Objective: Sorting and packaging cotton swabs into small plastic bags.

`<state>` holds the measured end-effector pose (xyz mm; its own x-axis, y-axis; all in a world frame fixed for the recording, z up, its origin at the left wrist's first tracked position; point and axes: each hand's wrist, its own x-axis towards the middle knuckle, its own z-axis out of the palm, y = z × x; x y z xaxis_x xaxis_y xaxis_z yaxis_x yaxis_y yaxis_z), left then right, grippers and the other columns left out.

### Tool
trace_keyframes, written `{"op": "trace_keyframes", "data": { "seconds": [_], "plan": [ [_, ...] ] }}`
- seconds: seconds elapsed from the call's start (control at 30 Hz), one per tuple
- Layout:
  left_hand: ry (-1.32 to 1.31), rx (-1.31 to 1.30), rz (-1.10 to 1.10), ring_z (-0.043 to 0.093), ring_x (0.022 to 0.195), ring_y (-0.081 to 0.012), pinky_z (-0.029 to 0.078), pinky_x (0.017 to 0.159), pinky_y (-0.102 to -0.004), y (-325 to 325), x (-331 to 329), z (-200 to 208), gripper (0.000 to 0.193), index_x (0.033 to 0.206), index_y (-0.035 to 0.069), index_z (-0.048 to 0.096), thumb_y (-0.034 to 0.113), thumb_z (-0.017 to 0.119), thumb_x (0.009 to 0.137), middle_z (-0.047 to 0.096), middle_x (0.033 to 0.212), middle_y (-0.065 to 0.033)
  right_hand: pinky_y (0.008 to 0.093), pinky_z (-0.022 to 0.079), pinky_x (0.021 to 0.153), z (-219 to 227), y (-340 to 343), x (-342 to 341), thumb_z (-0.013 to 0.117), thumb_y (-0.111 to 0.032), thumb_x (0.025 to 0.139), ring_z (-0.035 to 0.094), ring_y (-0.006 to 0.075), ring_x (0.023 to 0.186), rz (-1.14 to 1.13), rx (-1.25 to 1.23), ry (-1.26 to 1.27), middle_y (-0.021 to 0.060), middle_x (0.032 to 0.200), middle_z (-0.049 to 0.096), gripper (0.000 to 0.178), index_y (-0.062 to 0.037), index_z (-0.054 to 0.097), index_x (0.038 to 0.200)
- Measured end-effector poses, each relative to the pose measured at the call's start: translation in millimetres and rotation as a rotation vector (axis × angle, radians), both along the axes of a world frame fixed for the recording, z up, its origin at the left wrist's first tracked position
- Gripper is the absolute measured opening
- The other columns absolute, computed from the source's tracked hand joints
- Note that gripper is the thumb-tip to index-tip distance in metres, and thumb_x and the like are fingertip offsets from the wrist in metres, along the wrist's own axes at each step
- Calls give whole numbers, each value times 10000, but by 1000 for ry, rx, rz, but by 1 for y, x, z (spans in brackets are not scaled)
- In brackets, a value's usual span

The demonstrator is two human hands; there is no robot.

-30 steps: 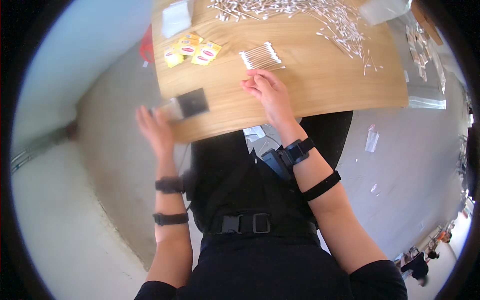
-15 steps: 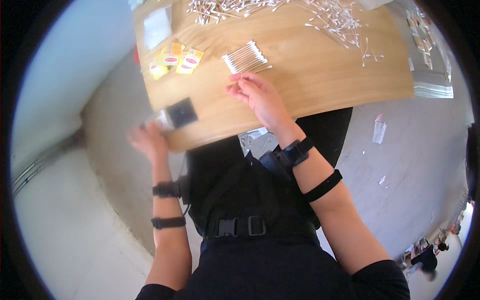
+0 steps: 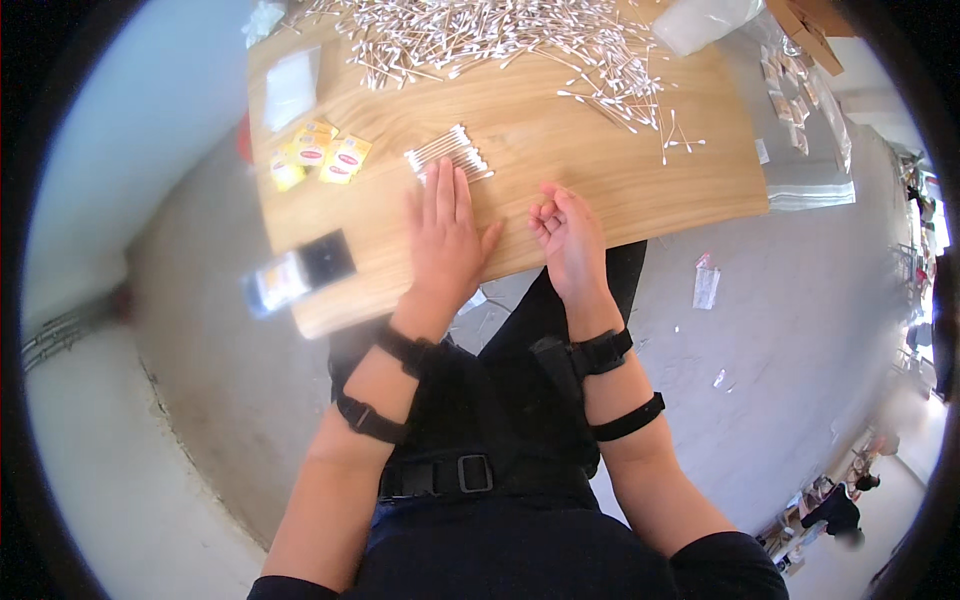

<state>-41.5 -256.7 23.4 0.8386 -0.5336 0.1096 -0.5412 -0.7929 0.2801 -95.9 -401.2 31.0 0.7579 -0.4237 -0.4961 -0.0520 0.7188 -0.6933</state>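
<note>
My left hand (image 3: 447, 235) lies with its fingers stretched out over the table, the fingertips at the near edge of a neat row of cotton swabs (image 3: 448, 150). The swabs lie side by side, and part of the row is covered by the fingers. To the right, my right hand (image 3: 568, 235) hovers over the table's front with fingers curled in and thumb against them; nothing shows sticking out of it. A blurred dark, flat rectangular thing (image 3: 327, 258) with a pale end sits at the table's left front corner, partly past the edge.
A big heap of loose cotton swabs (image 3: 500, 35) covers the table's far side. Several yellow packets (image 3: 345, 158) and a clear plastic bag (image 3: 292, 88) lie at the left. Bags of bundled sticks (image 3: 790, 105) are beyond the right edge. Litter (image 3: 706, 285) lies on the floor.
My left hand has left the dark thing at the corner and come right to the swab row. My right hand has drawn away from the row, to the right. The view has shifted.
</note>
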Motion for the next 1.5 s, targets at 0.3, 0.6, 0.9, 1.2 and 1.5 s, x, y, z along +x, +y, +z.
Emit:
{"op": "trace_keyframes", "data": {
  "seconds": [0.3,0.6,0.9,1.2,1.5],
  "plan": [
    [-35,-31,59,179,1424,-322,139,1113,-576,-3,0,-2,802,1432,-28,266,446,575,863,232,1517,-179,290,495,728,3,8,18,528,-166,947,604,140,817,36,-136,69,17,819,593,209,-22,593,1083],
    [-53,16,27,179,1424,-326,110,1130,-547,-2,-9,-5,790,1420,-32,301,498,519,875,235,1517,-189,321,501,699,-13,6,92,617,-109,842,606,201,789,394,-1399,-54,114,931,582,207,-147,681,1035],
    [-8,-6,51,160,1427,-333,97,1140,-527,-1,-8,-5,797,1424,-31,295,506,513,876,222,1520,-196,315,501,681,-14,-4,86,639,-130,823,608,211,774,566,-1516,-24,87,881,566,148,-132,686,964],
    [7,-73,39,156,1427,-341,107,1138,-535,2,-8,-3,851,1423,-45,279,462,606,823,222,1516,-198,321,475,908,-14,17,71,479,-213,969,575,194,1011,156,-664,-54,126,1155,558,308,35,559,1134],
    [-4,9,52,203,1413,-340,172,1122,-525,2,-9,-3,1041,1426,-31,289,504,737,654,245,1507,-200,363,289,1114,-22,27,70,308,-310,1025,413,256,1270,80,-466,-243,172,1312,447,459,60,422,1271]
  ]
}}
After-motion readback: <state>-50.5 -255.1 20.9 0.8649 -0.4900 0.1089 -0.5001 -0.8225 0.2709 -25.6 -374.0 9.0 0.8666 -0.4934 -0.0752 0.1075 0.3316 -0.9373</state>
